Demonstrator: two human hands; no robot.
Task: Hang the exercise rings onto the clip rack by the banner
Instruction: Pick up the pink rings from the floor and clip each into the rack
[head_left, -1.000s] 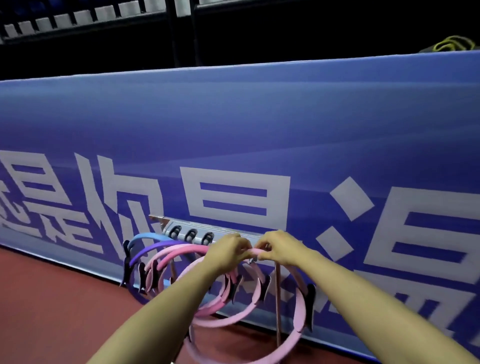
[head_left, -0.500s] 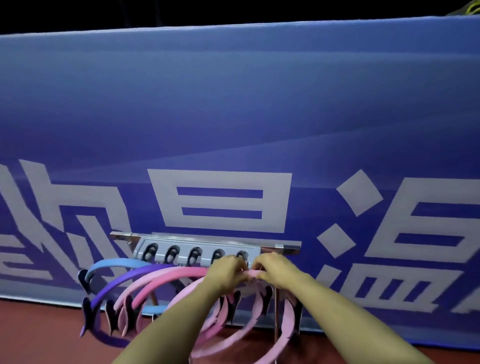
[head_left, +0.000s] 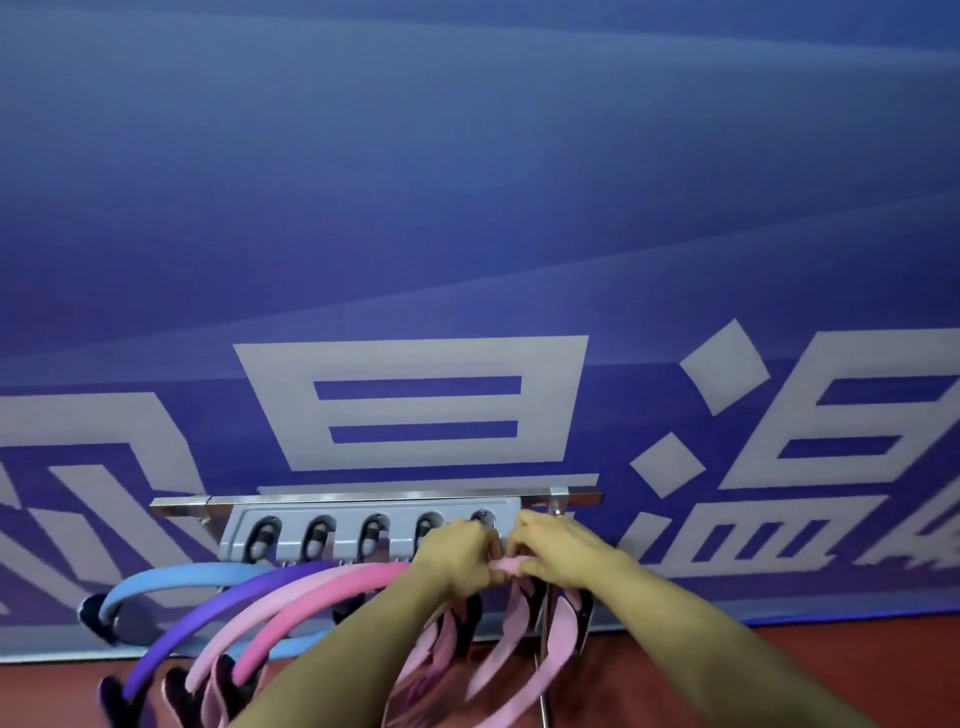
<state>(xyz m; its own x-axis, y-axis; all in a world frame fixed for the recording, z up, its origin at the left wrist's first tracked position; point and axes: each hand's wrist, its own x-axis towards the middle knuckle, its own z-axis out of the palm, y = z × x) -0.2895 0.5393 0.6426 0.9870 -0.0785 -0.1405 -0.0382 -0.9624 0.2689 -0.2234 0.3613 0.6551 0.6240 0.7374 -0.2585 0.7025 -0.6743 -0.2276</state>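
At the left end of the rack (head_left: 374, 530), a blue ring (head_left: 171, 582) hung down from the first clip. Next to it hung a purple ring (head_left: 218, 618), then a pale pink ring (head_left: 260, 613), then a bright pink ring (head_left: 317, 603). Each one curved down and left from the gray strip of clips, in front of the banner (head_left: 467, 208). I could not tell just which clip held which ring.

More to the right, the left hand (head_left: 457, 558) was curled tight around the top of a light pink ring (head_left: 506, 564). It sat right below the last clip (head_left: 483, 519), at the right end of the rack. The right hand (head_left: 558, 553) was pinched on the same ring, touching the left hand. A small bit of pink showed between the two hands. The rest of that ring hung down near the thin metal pole (head_left: 543, 649). Other pink loops hung below the hands too, but they were blurry.

It looked like the step was to push this ring up into the last clip. The ring top seemed just under the clip, not in it yet. The next move would need a gentle push up and in until the clip grabbed it. Then both hands would need to let go slowly, so it did not slip out.
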